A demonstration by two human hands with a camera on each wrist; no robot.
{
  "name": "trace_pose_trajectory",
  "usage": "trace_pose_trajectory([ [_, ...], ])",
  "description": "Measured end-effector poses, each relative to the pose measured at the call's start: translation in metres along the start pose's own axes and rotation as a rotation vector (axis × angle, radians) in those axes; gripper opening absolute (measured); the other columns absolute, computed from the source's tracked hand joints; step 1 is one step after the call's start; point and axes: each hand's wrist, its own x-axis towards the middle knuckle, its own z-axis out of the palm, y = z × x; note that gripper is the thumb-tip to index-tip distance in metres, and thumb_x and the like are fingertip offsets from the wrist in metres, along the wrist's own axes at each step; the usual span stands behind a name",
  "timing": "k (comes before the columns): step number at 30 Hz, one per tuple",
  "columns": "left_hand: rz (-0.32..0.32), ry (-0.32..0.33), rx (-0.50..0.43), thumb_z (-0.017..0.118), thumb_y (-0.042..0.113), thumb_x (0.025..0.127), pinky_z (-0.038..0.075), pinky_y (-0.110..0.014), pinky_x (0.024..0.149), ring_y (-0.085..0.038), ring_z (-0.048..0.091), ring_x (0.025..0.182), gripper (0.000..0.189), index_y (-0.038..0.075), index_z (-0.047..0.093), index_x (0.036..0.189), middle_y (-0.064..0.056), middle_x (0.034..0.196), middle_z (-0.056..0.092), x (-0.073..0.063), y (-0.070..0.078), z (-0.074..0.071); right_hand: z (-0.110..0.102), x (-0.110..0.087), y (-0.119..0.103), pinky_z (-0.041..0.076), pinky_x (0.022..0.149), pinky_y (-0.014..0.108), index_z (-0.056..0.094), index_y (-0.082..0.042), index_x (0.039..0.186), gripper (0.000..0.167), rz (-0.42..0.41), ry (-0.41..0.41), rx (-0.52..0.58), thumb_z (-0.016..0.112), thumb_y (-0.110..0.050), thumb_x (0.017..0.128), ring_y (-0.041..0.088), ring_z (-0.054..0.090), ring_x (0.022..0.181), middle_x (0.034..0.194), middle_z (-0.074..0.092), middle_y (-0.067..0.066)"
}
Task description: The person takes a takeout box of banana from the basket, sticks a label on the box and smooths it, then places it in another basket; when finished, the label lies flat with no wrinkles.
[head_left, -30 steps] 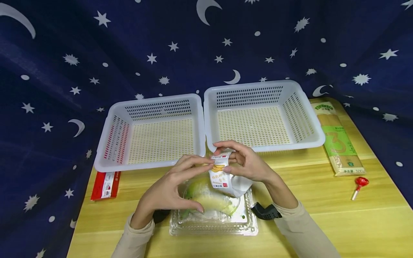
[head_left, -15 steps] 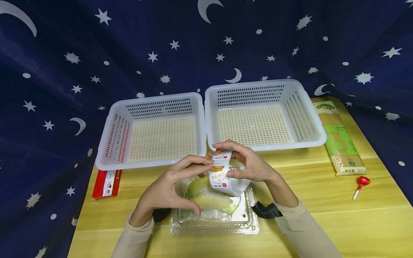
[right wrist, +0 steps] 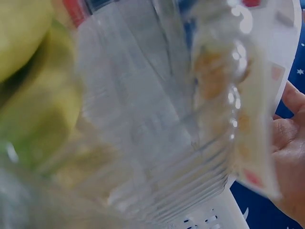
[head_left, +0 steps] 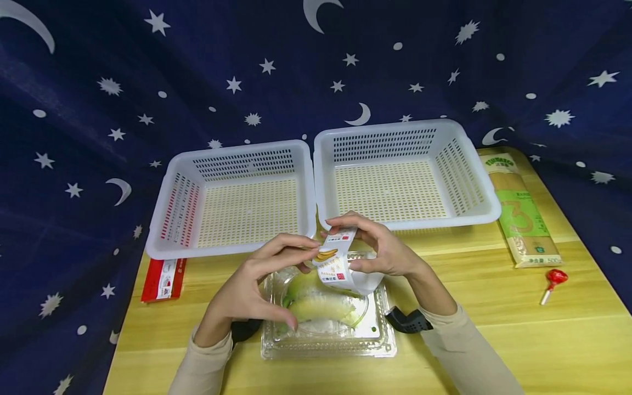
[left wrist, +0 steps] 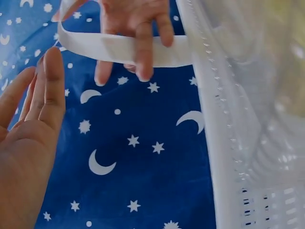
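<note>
A white strip of stickers (head_left: 334,270) printed with bananas curves over a clear plastic clamshell box (head_left: 328,351). Yellow-green bananas (head_left: 321,307) show through the box lid. My right hand (head_left: 390,249) holds the strip between thumb and fingers. My left hand (head_left: 261,280) has its fingers nearly straight, the tips at the strip's left edge, with the thumb spread well apart below. In the left wrist view the strip (left wrist: 124,50) bends close to the left fingertips; whether they touch it I cannot tell. The right wrist view looks through the blurred clear box.
Two white perforated baskets (head_left: 158,219) stand side by side at the back. A red packet (head_left: 165,280) lies partly under the left one. On the right are a pasta packet (head_left: 525,219) and a red lollipop (head_left: 555,278). A starry dark-blue cloth (head_left: 222,44) hangs behind.
My left hand has drifted slightly left, its fingertips shifting from the sticker's face to its edge. The strip's lower part has bent left and upward. My right hand keeps its hold.
</note>
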Motion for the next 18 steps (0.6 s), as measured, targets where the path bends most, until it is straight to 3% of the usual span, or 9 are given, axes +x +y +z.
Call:
trace_pose_trajectory([
  [10, 0.013, 0.020, 0.002, 0.078, 0.042, 0.078, 0.056, -0.036, 0.087, -0.024, 0.062, 0.103, 0.087, -0.007, 0.044, 0.143, -0.027, 0.140, 0.042, -0.003, 0.009, -0.006, 0.000, -0.002, 0.002, 0.051, 0.098, 0.035, 0.047, 0.007, 0.136, 0.069, -0.024, 0.000, -0.028, 0.072, -0.031, 0.086, 0.020, 0.051, 0.118, 0.129, 0.048, 0.025],
  [18, 0.034, 0.069, 0.005, 0.079, 0.039, 0.078, 0.055, -0.035, 0.090, -0.027, 0.051, 0.119, 0.087, -0.011, 0.045, 0.140, -0.026, 0.142, 0.041, -0.005, 0.019, -0.020, -0.003, -0.001, 0.003, 0.050, 0.100, 0.035, 0.048, 0.007, 0.136, 0.068, -0.042, 0.003, -0.021, 0.072, -0.033, 0.087, 0.020, 0.050, 0.121, 0.130, 0.048, 0.028],
])
